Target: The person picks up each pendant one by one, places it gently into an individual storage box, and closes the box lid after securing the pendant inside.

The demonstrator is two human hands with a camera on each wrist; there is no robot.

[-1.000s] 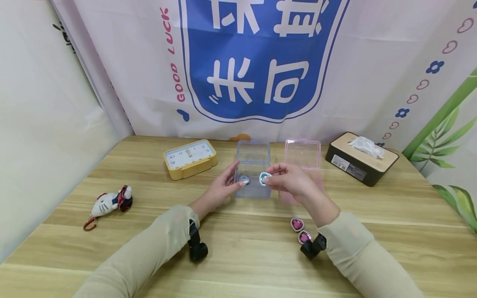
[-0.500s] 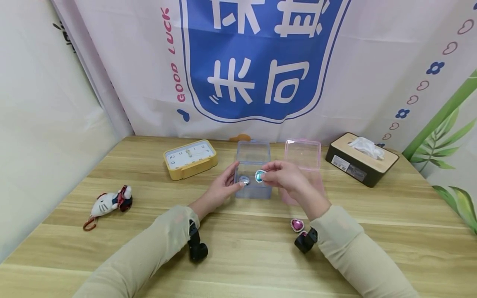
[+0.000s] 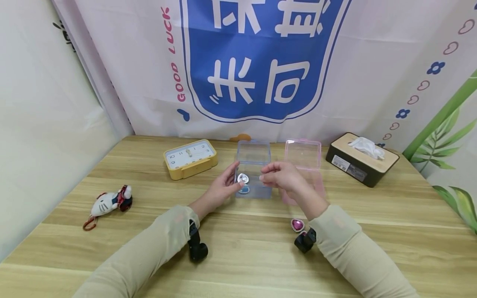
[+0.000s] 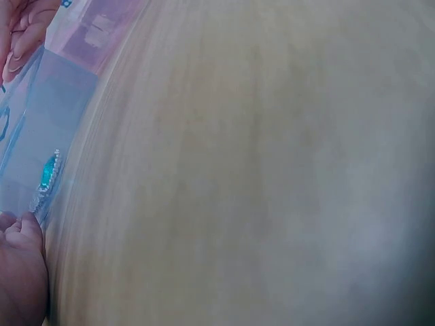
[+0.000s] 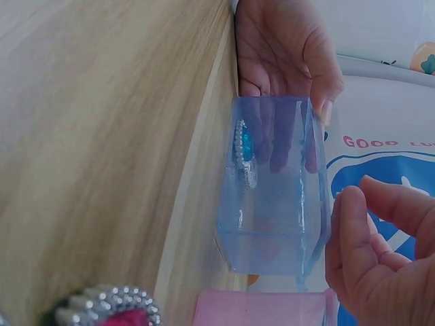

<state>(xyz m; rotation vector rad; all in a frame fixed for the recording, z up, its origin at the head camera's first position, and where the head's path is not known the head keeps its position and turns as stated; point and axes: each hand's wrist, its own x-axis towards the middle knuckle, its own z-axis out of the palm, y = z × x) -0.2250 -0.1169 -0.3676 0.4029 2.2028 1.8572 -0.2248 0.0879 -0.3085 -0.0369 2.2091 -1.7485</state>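
Note:
My left hand (image 3: pixel 220 190) holds the left side of a clear blue plastic box (image 3: pixel 261 191), its thumb over the rim and its fingers along the outside wall. The box lid stands raised at the back. Inside, on the left, lie a white gem (image 3: pixel 243 178) and a teal gem (image 3: pixel 244 189), both with beaded silver edges. Over the box's right side hovers my right hand (image 3: pixel 285 178), fingers bent and holding nothing; in the right wrist view its thumb and fingertips are slightly apart. A pink gem (image 3: pixel 297 225) lies on the table, a second (image 5: pixel 129 318) partly hidden by the wrist camera.
A pink plastic box (image 3: pixel 318 180), lid raised, stands right of the blue one, partly behind my right hand. A yellow clock (image 3: pixel 190 159) is at the back left, a tissue box (image 3: pixel 361 159) at the back right. A plush toy (image 3: pixel 108 203) lies at the left.
My right hand has moved left over the blue box and let go of the teal gem, which now lies inside beside the white gem. The left hand stays in place.

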